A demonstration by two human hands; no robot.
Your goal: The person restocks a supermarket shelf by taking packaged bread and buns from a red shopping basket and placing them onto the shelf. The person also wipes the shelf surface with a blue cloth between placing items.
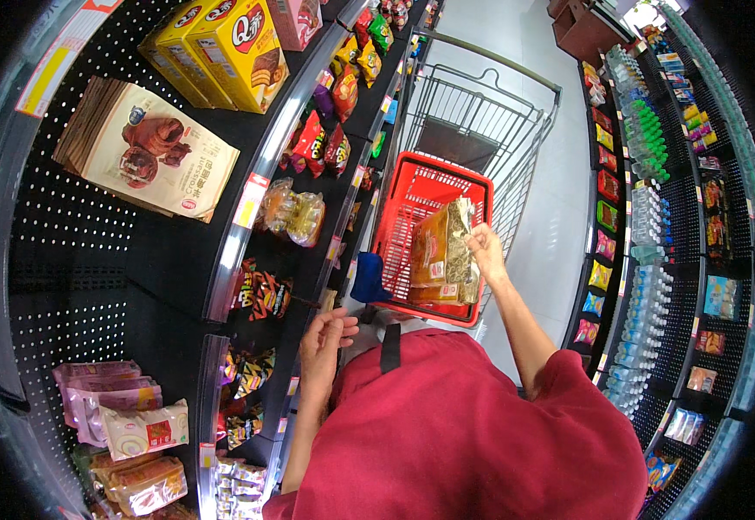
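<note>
My right hand (486, 252) pinches the upper edge of a brown-and-gold food package (434, 242). The package stands tilted inside a red plastic shopping basket (398, 170), and a similar package (434, 294) lies beneath it. The basket rests on a wire shopping cart (481, 91) in front of me. Beside the shelf on my left, my left hand (325, 341) is empty, its fingers slightly apart. A dark blue object (369, 278) sits at the basket's near left corner; what it is I cannot tell.
On the left shelves are croissant packages (163, 146), yellow snack boxes (231, 55), bagged snacks (312, 143) and wrapped bread (145, 429). Across the pale floor (530, 214), the right shelves carry bottled drinks (640, 318) and small snack packs (601, 276). A brown cabinet (585, 36) stands at the far end.
</note>
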